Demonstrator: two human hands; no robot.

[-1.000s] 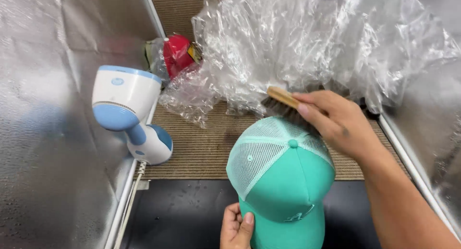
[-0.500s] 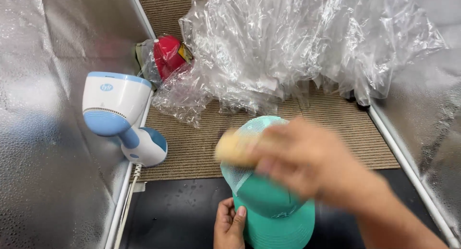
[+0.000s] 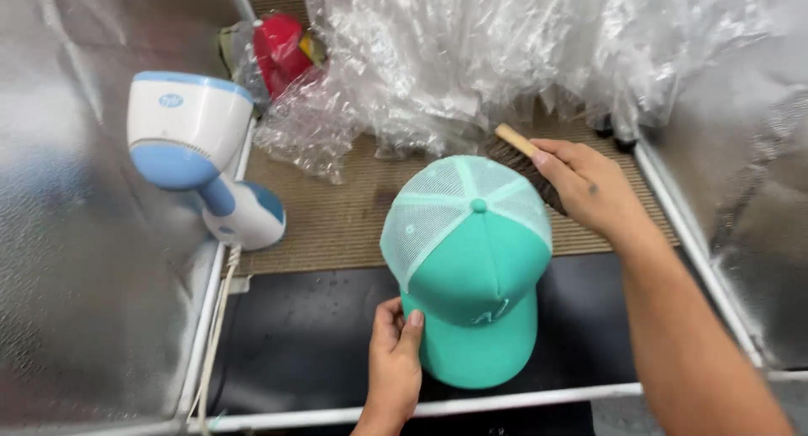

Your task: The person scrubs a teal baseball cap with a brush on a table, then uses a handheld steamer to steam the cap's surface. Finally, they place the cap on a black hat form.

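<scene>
Fingers of right hand [image 3: 589, 188] clasp brush [image 3: 522, 154]; left hand [image 3: 394, 360] pinches cap [image 3: 467, 268] brim.

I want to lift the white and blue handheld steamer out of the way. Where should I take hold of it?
Grip the steamer by its blue neck, the narrow part between the wide white head and the rounded base. Come from the right, over the ribbed mat, since the foil wall closes off its left side.

White-and-blue handheld garment steamer [image 3: 198, 162] stood at left wall. Crumpled clear plastic bags [image 3: 471, 57] lay heaped at back on ribbed brown mat [image 3: 337, 213]. Red bagged item [image 3: 278, 49] sat at rear left.
</scene>
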